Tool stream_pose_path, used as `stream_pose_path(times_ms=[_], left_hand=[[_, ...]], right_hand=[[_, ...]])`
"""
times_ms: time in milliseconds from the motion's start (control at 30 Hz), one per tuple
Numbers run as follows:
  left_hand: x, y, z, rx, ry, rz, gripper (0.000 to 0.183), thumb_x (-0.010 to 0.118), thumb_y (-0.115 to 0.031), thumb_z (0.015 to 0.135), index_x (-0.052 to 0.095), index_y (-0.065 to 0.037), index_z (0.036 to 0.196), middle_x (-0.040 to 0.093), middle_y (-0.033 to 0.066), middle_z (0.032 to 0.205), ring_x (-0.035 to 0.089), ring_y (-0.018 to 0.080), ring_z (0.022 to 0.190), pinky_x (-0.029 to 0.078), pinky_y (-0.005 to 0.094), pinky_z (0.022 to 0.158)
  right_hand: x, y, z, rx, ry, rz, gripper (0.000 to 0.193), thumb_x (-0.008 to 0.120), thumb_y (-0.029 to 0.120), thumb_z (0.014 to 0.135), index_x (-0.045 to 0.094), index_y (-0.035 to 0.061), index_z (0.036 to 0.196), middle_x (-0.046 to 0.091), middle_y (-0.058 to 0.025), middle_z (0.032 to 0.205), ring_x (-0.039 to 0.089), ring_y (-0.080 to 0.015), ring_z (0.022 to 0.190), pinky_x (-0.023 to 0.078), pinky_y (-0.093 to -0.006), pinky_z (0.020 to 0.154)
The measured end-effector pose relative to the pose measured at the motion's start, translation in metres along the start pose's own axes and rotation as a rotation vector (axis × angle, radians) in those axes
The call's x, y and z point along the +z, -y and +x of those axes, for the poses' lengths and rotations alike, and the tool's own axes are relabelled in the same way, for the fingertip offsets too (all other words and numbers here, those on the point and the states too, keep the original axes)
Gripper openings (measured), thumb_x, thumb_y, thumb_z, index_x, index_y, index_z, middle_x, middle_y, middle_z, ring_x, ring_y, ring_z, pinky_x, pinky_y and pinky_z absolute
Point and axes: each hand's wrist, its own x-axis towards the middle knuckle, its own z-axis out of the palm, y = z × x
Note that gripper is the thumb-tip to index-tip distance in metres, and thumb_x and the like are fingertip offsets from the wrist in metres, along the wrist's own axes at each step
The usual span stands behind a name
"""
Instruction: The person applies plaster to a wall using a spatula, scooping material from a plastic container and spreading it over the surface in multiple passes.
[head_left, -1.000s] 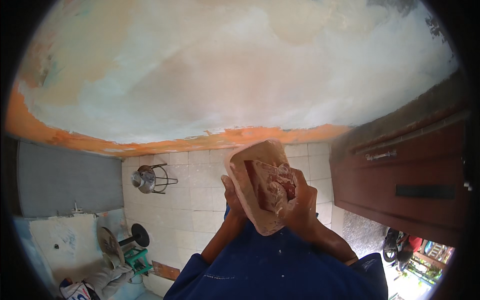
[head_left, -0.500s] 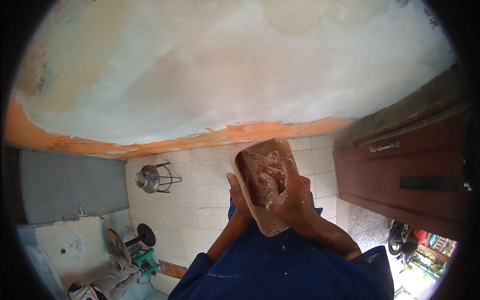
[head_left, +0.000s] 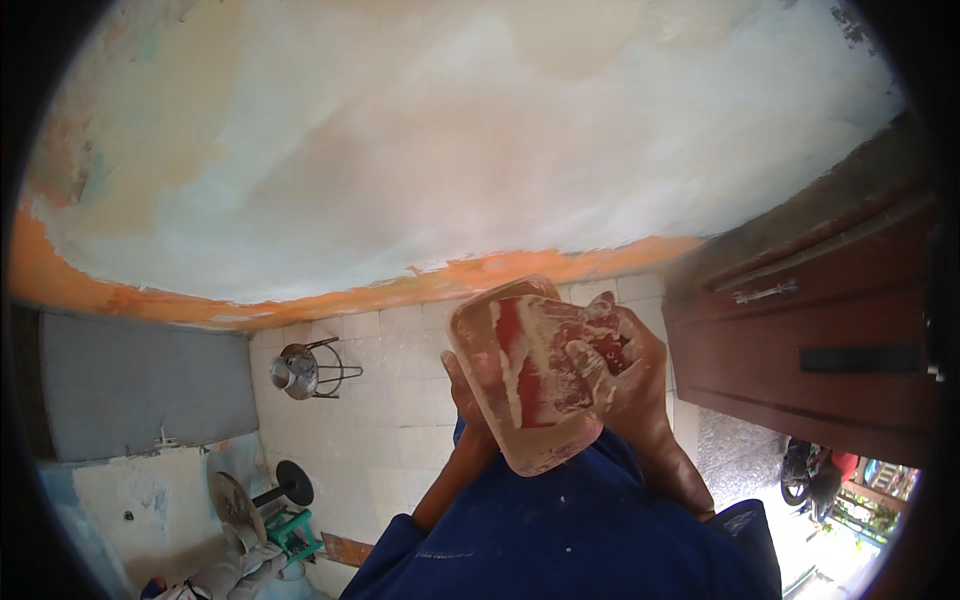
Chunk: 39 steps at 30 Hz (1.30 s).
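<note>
I have the plaster-smeared tray (head_left: 545,452) in front of the blue shirt (head_left: 560,530), near the wall (head_left: 400,160), slightly askew. My left hand (head_left: 466,395) grips its left side, thumb against the rim; the fingers are hidden, so I can't tell their spread. My right hand (head_left: 632,375) is closed around the handle end of the red scraper (head_left: 545,365), thumb on top, its wide blade lying over the tray and caked with pale paste. I judge both light: the tray fairly stiff, best carried from beneath, the scraper thin and a little springy. Wet paste probably makes them slippery, so I'd favour the handle.
</note>
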Motion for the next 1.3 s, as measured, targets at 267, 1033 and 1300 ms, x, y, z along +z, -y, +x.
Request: stream_pose_path(times_ms=[267, 1033, 1300], left_hand=[[0.018, 0.001, 0.007, -0.032, -0.133, 0.295, 0.062, 0.029, -0.057, 0.097, 0.039, -0.009, 0.134, 0.052, 0.0112, 0.122, 0.053, 0.0233, 0.109, 0.046, 0.0381, 0.093], [0.049, 0.034, 0.049, -0.015, -0.025, 0.163, 0.054, 0.03, -0.05, 0.099, 0.042, -0.01, 0.133, 0.053, 0.0091, 0.124, 0.054, 0.0244, 0.11, 0.047, 0.0413, 0.093], [0.048, 0.027, 0.039, -0.008, -0.004, 0.187, 0.054, 0.03, -0.051, 0.098, 0.042, -0.01, 0.13, 0.053, 0.008, 0.121, 0.055, 0.025, 0.108, 0.049, 0.0418, 0.09]], right_hand=[[-0.026, -0.01, 0.0, 0.145, -0.067, 0.525, 0.029, 0.06, -0.002, 0.086, 0.053, -0.0082, 0.113, 0.065, -0.0147, 0.102, 0.064, -0.0155, 0.087, 0.054, -0.0277, 0.076], [-0.107, 0.03, 0.077, -0.186, -0.193, 1.097, 0.031, 0.058, -0.003, 0.084, 0.054, -0.0036, 0.115, 0.062, -0.0109, 0.11, 0.06, -0.0209, 0.101, 0.049, -0.0319, 0.092], [-0.175, 0.109, 0.16, -0.778, -0.499, 0.748, 0.031, 0.056, -0.007, 0.085, 0.053, -0.0058, 0.116, 0.062, -0.0113, 0.108, 0.062, -0.022, 0.098, 0.052, -0.0307, 0.082]])
